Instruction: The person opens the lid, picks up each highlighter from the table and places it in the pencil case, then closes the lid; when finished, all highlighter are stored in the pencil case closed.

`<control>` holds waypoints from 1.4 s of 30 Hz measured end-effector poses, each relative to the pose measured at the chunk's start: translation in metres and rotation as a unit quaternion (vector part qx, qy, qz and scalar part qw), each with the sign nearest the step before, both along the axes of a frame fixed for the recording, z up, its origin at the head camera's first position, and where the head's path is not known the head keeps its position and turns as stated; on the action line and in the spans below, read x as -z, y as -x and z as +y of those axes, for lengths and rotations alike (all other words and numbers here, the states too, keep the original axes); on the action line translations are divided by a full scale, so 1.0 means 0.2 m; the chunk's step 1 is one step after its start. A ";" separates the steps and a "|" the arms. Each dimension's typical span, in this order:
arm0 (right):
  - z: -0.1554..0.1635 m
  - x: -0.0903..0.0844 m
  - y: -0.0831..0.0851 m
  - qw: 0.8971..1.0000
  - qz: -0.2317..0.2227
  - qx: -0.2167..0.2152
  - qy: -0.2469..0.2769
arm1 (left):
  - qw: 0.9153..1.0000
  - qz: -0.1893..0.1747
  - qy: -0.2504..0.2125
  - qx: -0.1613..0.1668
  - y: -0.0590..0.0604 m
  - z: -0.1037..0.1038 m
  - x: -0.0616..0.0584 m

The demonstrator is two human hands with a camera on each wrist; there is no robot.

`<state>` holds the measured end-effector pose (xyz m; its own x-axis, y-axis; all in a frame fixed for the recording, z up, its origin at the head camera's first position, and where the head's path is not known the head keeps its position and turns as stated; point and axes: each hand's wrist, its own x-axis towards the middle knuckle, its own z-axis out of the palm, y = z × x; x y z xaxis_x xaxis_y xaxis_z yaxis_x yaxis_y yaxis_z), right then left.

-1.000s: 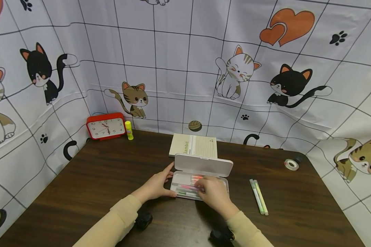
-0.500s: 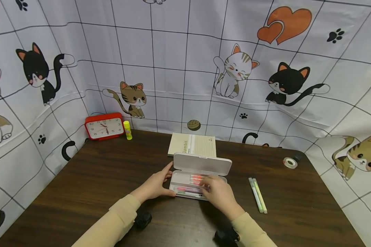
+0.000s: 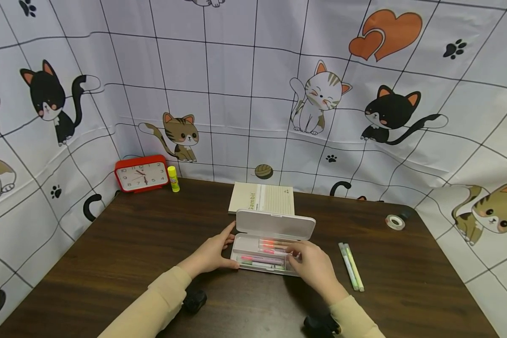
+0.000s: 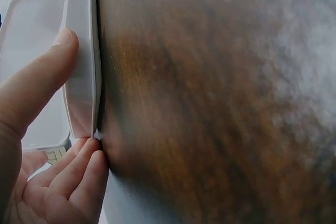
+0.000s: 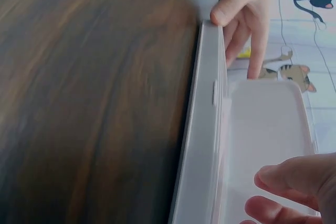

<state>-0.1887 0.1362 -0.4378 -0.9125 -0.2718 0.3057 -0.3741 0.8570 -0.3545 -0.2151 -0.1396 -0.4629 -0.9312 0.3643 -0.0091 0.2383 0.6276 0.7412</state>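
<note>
A white pencil case (image 3: pixel 274 224) lies on the table with its lid raised at the back. My left hand (image 3: pixel 210 253) grips its left end; the left wrist view shows the thumb on the front wall and the fingers at the end. Several orange-and-pink-tipped pens (image 3: pixel 272 243) lie in the rear part of the case, with pink and white pens (image 3: pixel 259 259) in the front part. My right hand (image 3: pixel 311 264) is over the case's right end, fingers bent. Its thumb (image 5: pixel 283 176) and a finger show slightly apart in the right wrist view, with nothing seen between them.
Two light highlighters (image 3: pixel 351 266) lie right of the case. A notebook (image 3: pixel 262 197) is behind the lid. A red clock (image 3: pixel 141 173) and yellow glue stick (image 3: pixel 173 179) stand at the back left; a tape roll (image 3: pixel 395 222) sits at the far right.
My right hand has moved right along the case, from over the pens to its right end, uncovering more of them. My left hand keeps its grip on the case.
</note>
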 end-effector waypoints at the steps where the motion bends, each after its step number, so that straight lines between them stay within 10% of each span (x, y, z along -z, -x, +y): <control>1: 0.01 0.00 0.00 1.000 -0.002 0.003 0.002 | 1.000 0.000 0.000 -0.001 0.00 0.00 0.00; 42: 0.70 0.03 -0.05 0.991 -0.078 0.110 -0.004 | 1.000 0.005 -0.004 0.004 -0.01 0.00 0.00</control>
